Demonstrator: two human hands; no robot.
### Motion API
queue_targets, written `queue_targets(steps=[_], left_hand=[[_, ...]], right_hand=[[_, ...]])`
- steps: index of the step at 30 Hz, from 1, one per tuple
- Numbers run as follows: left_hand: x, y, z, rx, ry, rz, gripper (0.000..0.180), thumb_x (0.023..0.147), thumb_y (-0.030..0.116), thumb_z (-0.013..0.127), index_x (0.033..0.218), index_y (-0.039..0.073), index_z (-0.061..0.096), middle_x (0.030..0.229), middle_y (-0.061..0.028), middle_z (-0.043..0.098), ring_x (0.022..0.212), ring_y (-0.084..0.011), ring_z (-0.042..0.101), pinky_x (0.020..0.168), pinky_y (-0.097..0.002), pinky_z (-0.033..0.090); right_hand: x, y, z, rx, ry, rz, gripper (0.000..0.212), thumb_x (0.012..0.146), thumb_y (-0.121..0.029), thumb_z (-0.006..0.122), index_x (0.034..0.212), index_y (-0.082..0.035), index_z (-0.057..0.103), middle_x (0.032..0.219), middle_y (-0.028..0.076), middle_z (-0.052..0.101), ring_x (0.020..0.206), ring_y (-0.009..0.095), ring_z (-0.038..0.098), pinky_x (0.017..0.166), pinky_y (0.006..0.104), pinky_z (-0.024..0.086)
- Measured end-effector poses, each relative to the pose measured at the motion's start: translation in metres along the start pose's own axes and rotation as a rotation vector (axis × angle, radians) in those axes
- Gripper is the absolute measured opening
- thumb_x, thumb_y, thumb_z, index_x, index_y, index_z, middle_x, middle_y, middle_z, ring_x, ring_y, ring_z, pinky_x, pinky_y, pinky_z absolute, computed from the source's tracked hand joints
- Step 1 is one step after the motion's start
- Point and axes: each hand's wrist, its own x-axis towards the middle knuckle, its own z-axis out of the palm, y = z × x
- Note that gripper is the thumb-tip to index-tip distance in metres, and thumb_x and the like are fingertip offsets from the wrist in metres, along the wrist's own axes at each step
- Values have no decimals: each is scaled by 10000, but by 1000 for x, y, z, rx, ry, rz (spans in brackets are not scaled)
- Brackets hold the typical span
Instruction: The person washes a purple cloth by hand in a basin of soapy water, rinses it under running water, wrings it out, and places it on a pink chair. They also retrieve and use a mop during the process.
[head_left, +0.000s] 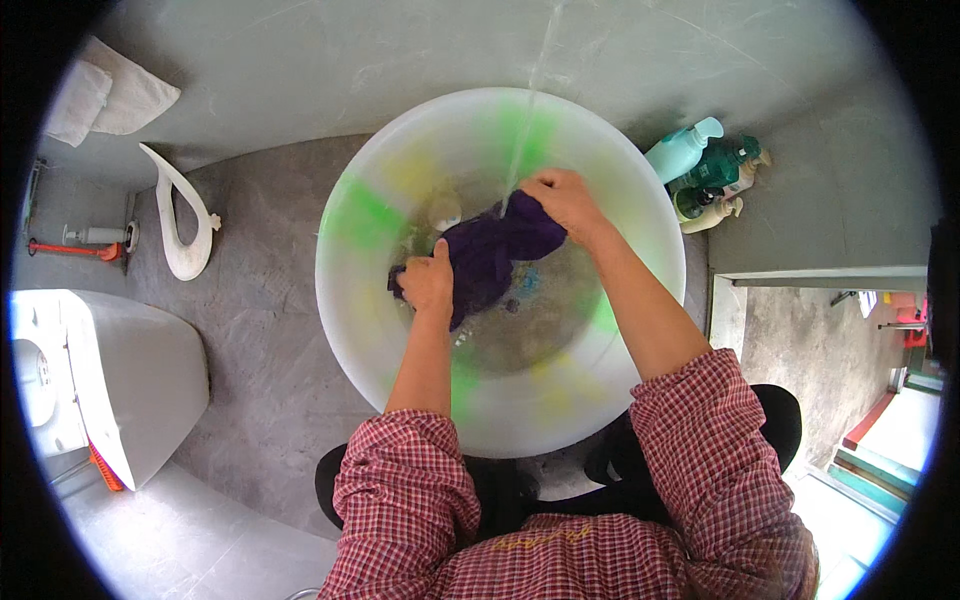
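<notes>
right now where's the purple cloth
In the head view, near the middle, the purple cloth is held between the left hand and the right hand, within the rim of the wide round tub.

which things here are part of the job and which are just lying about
In use:
- purple cloth, held in the left grip and right grip
- basin beneath it
- stream of water running in

Apparently just about:
- bottles grouped right of the basin, untouched
- white loop-shaped thing, left of the basin
- orange handle, far left
</notes>
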Motion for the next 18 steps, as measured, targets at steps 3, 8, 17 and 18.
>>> queue_targets(steps=[3, 8, 17, 18], left_hand=[[-10, -5, 13, -755, -553, -523, 995, 790, 758, 503, 1431, 20, 318, 1372, -363, 350, 1165, -511, 489, 983, -630, 376], [-19, -3, 23, -856, -773, -344, 538, 904, 431, 555, 1187, -27, 561, 1045, -208, 638, 875, -340, 637, 800, -443, 531], [-88, 42, -12, -590, -1291, 105, 462, 834, 91, 617, 1226, -87, 449, 1022, -317, 631, 433, -197, 545, 385, -297, 450], [-94, 46, -21, -623, -1316, 130, 469, 835, 106, 620, 1224, -94, 450, 1026, -320, 630, 415, -199, 537, 381, -299, 446]], right_hand=[[-41, -44, 1, 53, -417, -165, 256, 849, -258, 682, 953, -24, 694, 895, 24, 677, 819, 105, 594, 710, 280, 497], [-73, -45, -21, 55, -1059, 45, 381, 857, -377, 643, 1073, -63, 666, 1131, 117, 616, 972, 221, 611, 755, 363, 563], [-20, 80, 36, 838, -198, 477, 726, 837, -591, 616, 1284, -33, 493, 1191, 156, 577, 1113, 308, 559, 957, 490, 450], [-15, 85, 44, 973, -296, 423, 705, 837, -583, 621, 1260, -30, 511, 1174, 156, 583, 1078, 297, 567, 952, 479, 450]])
